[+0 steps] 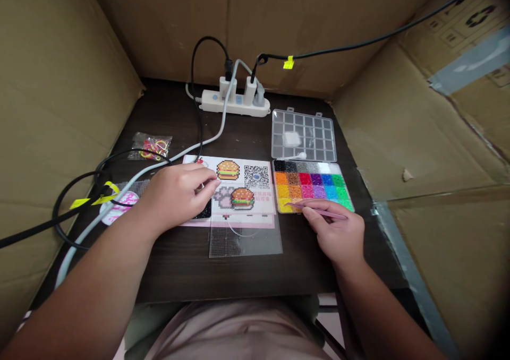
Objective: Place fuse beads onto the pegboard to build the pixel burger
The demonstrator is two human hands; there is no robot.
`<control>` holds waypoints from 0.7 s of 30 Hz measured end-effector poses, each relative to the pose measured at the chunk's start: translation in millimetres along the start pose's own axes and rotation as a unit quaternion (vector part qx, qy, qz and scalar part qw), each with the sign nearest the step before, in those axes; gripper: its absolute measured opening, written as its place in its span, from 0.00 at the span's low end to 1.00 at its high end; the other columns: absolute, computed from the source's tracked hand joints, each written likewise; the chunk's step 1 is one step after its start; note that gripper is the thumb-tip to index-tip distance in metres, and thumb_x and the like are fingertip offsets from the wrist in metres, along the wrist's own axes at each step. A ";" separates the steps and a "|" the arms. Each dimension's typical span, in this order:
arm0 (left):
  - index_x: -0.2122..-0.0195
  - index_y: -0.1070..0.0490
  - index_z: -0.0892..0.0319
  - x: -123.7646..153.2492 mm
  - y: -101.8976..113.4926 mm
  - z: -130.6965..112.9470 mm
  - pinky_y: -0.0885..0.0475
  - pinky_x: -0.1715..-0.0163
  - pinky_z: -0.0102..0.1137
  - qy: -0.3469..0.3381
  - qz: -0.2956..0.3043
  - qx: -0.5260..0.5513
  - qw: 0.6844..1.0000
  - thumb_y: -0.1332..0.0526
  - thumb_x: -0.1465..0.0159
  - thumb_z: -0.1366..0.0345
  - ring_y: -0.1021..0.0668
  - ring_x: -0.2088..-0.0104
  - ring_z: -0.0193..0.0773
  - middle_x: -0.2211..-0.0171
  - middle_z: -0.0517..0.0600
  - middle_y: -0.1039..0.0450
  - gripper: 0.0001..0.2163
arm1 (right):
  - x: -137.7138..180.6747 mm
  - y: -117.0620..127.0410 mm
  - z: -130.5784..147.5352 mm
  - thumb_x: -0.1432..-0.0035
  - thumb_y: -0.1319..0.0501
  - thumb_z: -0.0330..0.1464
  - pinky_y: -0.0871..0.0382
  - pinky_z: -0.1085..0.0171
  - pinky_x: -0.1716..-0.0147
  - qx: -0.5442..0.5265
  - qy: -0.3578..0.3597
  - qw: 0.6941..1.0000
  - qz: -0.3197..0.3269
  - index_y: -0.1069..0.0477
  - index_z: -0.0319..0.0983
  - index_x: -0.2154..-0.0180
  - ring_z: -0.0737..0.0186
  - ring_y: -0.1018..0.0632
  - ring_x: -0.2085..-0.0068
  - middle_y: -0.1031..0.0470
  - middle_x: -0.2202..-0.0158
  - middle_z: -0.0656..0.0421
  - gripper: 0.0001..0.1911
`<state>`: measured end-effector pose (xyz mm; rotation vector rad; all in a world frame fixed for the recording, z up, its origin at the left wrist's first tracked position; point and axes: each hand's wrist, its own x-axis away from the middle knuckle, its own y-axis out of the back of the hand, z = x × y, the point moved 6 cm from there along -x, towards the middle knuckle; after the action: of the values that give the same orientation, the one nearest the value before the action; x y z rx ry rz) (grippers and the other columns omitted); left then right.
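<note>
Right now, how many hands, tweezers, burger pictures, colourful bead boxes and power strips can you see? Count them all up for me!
Hands: 2, the left hand and right hand
Tweezers: 1
Burger pictures: 2, the upper burger and lower burger
Colourful bead box: 1
Power strip: 1
Total: 7

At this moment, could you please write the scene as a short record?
Right hand: holds pink tweezers, tips at yellow beads
Left hand: over printed sheet's left part; grasp unclear
Bead box: open, colours sorted
Lid: folded back behind
Clear pegboard: overlaps sheet's near edge
Power strip: at back, plugs inserted
</note>
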<state>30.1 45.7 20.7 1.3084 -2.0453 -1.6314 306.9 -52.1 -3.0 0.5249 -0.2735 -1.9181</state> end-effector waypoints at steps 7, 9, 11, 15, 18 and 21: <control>0.64 0.23 0.60 0.6 -1.4 1.6 0.27 0.63 0.33 0.005 0.004 0.002 1.000 0.45 0.33 0.61 0.21 0.64 0.40 0.65 0.52 0.22 0.13 | -0.5 -0.5 -1.0 0.47 0.33 0.29 0.19 0.64 0.63 -0.001 -0.010 1.000 -0.002 0.21 0.40 0.71 0.60 0.16 0.66 0.17 0.68 0.56 0.02; 0.64 0.23 0.60 0.4 -1.3 1.3 0.27 0.63 0.33 0.005 0.004 0.003 1.000 0.45 0.33 0.62 0.21 0.65 0.40 0.65 0.52 0.22 0.12 | 0.3 0.3 -3.2 0.47 0.33 0.29 0.19 0.64 0.63 -0.012 -0.018 1.000 -0.008 0.21 0.40 0.71 0.60 0.16 0.66 0.17 0.68 0.57 0.01; 0.64 0.23 0.60 0.3 -1.1 1.0 0.27 0.63 0.34 0.004 0.002 0.002 1.000 0.45 0.33 0.62 0.21 0.65 0.40 0.65 0.52 0.22 0.12 | 1.0 1.9 -6.1 0.47 0.32 0.30 0.19 0.64 0.63 -0.030 -0.029 0.999 -0.015 0.21 0.40 0.71 0.60 0.16 0.66 0.17 0.68 0.56 0.01; 0.64 0.22 0.60 0.4 -1.2 1.3 0.27 0.64 0.34 0.006 -0.003 0.000 1.000 0.45 0.33 0.62 0.20 0.65 0.40 0.65 0.52 0.22 0.12 | -1.3 4.4 -5.5 0.48 0.32 0.31 0.20 0.62 0.64 -0.054 -0.044 0.997 -0.019 0.22 0.40 0.70 0.57 0.16 0.66 0.17 0.68 0.55 0.02; 0.64 0.22 0.60 0.6 -1.9 1.8 0.27 0.64 0.33 0.008 -0.002 0.002 1.000 0.45 0.34 0.62 0.21 0.65 0.40 0.65 0.51 0.22 0.12 | -8.0 0.4 9.2 0.48 0.32 0.31 0.20 0.61 0.66 -0.043 -0.026 0.999 -0.007 0.22 0.40 0.70 0.57 0.17 0.67 0.17 0.68 0.55 0.01; 0.63 0.23 0.59 0.7 -2.2 2.2 0.28 0.63 0.33 0.010 0.000 0.002 1.000 0.45 0.34 0.62 0.21 0.64 0.40 0.65 0.51 0.22 0.11 | -14.8 -14.5 30.0 0.48 0.32 0.30 0.20 0.62 0.66 -0.017 0.015 0.999 0.028 0.21 0.40 0.71 0.58 0.17 0.67 0.17 0.69 0.56 0.00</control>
<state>29.4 46.6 17.8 1.3206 -2.0373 -1.6082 285.5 -34.4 20.6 0.5183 -0.2341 -1.8567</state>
